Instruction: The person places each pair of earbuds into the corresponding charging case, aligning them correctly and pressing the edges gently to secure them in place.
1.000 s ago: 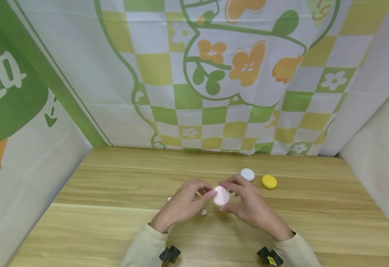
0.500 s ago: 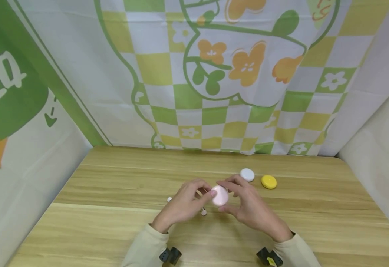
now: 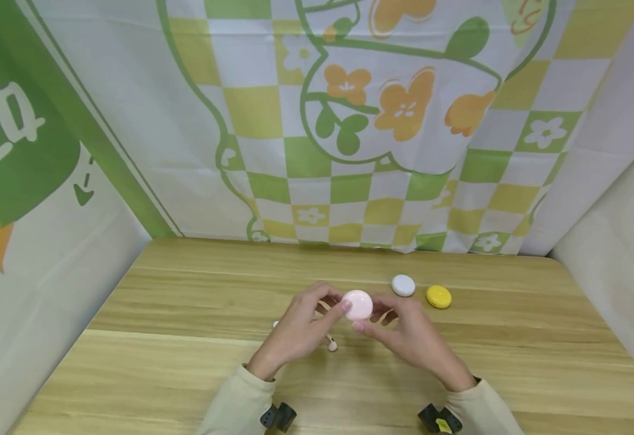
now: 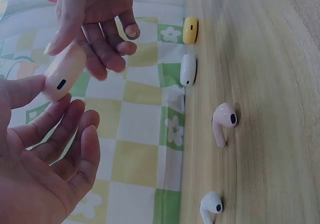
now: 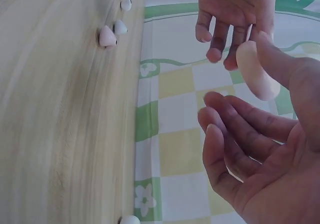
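The pink case (image 3: 358, 304) was held above the wooden table (image 3: 186, 362), pinched only between the thumb tips of the left hand (image 3: 297, 332) and right hand (image 3: 406, 338), other fingers loosely spread; so slight a grip could have let it slip and drop onto the earbuds (image 4: 223, 121) lying below. Beyond, apparently closed, sat a white case (image 3: 403, 285) and a yellow case (image 3: 439, 296) before a checked floral cloth (image 3: 349, 151).

earbuds (image 3: 332, 345) below hands, cases (image 3: 403, 285) beyond
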Motion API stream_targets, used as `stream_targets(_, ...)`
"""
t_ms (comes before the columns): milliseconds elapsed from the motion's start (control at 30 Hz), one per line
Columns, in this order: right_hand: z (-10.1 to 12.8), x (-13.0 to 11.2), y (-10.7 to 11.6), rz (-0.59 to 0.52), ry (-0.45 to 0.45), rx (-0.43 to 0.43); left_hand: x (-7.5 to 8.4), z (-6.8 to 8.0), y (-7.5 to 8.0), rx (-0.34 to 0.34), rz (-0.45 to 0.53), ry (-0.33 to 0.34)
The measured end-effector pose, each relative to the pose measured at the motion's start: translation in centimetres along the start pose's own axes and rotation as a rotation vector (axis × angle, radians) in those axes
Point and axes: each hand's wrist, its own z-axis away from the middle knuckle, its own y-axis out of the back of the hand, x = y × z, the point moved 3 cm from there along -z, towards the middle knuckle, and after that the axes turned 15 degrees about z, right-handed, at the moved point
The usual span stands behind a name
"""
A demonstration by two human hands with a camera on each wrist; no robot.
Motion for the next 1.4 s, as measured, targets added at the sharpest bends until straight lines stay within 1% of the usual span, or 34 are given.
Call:
stream_targets(200, -0.02, 0.04, -0.21, -0.137, -0.062, -0.051, 0.07, -0.02, -0.23, 0.012, 0.033, -0.024)
stream_targets(367, -0.07, 0.19, -0.15, -0.259, -0.094, -0.060, 0.05, -0.06, -0.24, 0.002, 0.039, -0.038)
stream_targets(533, -0.09, 0.29, 0.07, -0.327, -0.128, -0.061, 0.07, -0.01, -0.10, -0.020, 0.031, -0.031)
stream_targets(733, 0.03, 0.34, 0.41, -0.361, -0.176, -0.054, 0.05, 0.06, 0.06, -0.055, 0.018, -0.022)
stream_targets(833, 0.05, 0.38, 0.47, -0.371, -0.186, -0.061, -0.01, 0.08, 0.13, -0.068, 0.004, -0.021)
stream_targets(1100, 0.08, 0.32, 0.55, -0.347, -0.198, -0.055, -0.05, 0.13, 0.35, -0.101, -0.019, -0.004)
stream_targets(1267, 0.05, 0.30, 0.48, -0.329, -0.195, -0.039, 0.18, 0.18, 0.44, -0.092, -0.041, -0.005)
stream_targets(1400, -0.04, 0.28, 0.33, -0.322, -0.174, -0.029, 0.38, 0.20, 0.37, -0.074, -0.056, -0.002)
